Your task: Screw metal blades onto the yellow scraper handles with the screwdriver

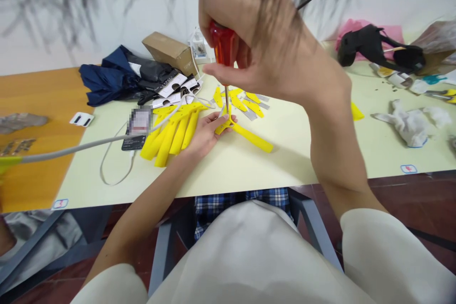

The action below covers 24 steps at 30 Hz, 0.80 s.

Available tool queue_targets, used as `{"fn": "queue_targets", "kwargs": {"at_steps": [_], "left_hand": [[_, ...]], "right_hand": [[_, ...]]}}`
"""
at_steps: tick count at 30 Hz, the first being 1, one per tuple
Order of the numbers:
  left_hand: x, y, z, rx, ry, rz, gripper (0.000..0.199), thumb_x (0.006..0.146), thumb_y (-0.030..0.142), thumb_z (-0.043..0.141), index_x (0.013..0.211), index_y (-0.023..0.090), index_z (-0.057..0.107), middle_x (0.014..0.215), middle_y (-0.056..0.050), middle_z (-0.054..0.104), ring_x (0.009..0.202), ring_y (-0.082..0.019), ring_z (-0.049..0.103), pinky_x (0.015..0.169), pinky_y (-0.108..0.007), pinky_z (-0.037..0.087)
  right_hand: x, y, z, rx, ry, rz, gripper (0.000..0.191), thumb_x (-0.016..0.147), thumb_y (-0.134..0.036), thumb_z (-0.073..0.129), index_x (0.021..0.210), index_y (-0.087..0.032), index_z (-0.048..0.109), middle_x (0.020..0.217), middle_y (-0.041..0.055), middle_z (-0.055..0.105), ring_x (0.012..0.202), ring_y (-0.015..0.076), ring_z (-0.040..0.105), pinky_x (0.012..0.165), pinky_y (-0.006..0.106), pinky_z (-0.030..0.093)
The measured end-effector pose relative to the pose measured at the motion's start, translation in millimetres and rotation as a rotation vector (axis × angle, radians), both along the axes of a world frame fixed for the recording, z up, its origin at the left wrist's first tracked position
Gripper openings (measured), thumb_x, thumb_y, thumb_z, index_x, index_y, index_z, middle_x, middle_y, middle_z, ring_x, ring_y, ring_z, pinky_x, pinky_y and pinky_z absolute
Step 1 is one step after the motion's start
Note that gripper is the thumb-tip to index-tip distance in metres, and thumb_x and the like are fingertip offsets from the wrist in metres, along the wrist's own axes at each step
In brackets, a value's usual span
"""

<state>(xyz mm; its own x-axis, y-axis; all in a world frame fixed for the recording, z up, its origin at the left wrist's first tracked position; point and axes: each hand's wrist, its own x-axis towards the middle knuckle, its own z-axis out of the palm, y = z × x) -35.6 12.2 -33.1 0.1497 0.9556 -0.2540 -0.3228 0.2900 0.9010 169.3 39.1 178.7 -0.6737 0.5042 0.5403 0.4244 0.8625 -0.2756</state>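
Note:
My right hand is closed around the red handle of a screwdriver, held upright with its shaft pointing down. The shaft's lower end meets the head of a yellow plastic tool, whose long handle slants toward the lower right. My left hand grips that head between thumb and fingers. Just beyond it lie several smaller yellow pieces with grey metal blades. To the left of my left hand, several long yellow handles are heaped together. The screwdriver's very tip cannot be made out.
A phone with a white cable lies left of the heap. Behind are a cardboard box, a dark blue bag and white-and-black packages. At the right are crumpled tissue and a black strapped object. A grey cable crosses at left.

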Motion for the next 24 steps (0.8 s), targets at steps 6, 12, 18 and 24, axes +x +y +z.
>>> {"fn": "queue_targets", "kwargs": {"at_steps": [6, 12, 18, 24], "left_hand": [[-2, 1, -1.9, 0.019, -0.014, 0.012, 0.029, 0.088, 0.039, 0.097, 0.104, 0.018, 0.085, 0.121, -0.010, 0.085, 0.124, -0.023, 0.077, 0.093, -0.027, 0.063], [-2, 5, -3.4, 0.067, -0.032, 0.043, 0.029, 0.086, 0.041, 0.099, 0.100, 0.020, 0.084, 0.118, -0.009, 0.086, 0.119, -0.024, 0.079, 0.091, -0.030, 0.066], [-3, 5, -2.0, 0.104, -0.054, 0.069, 0.025, 0.087, 0.037, 0.098, 0.098, 0.021, 0.083, 0.116, -0.008, 0.086, 0.121, -0.024, 0.079, 0.087, -0.027, 0.066], [-5, 4, -0.3, 0.128, -0.003, 0.038, 0.031, 0.087, 0.042, 0.097, 0.102, 0.020, 0.080, 0.123, -0.010, 0.086, 0.116, -0.025, 0.082, 0.079, -0.027, 0.066]], "right_hand": [[2, 5, -6.5, -0.007, 0.001, 0.002, 0.034, 0.096, -0.034, 0.084, 0.116, -0.029, 0.057, 0.115, 0.0015, 0.074, 0.100, 0.0263, 0.071, 0.086, 0.037, 0.060], [16, -6, -1.9, -0.079, -0.003, -0.007, 0.040, 0.098, -0.015, 0.076, 0.133, -0.026, 0.061, 0.107, -0.0012, 0.076, 0.089, 0.0209, 0.073, 0.082, 0.034, 0.059], [15, -12, -0.4, -0.169, 0.081, 0.122, 0.039, 0.095, -0.010, 0.070, 0.127, -0.026, 0.056, 0.114, -0.0020, 0.076, 0.092, 0.0175, 0.073, 0.080, 0.029, 0.061], [11, -14, 4.8, -0.174, 0.101, 0.050, 0.032, 0.097, -0.023, 0.073, 0.122, -0.033, 0.056, 0.110, -0.0023, 0.078, 0.092, 0.0218, 0.073, 0.081, 0.033, 0.062]]}}
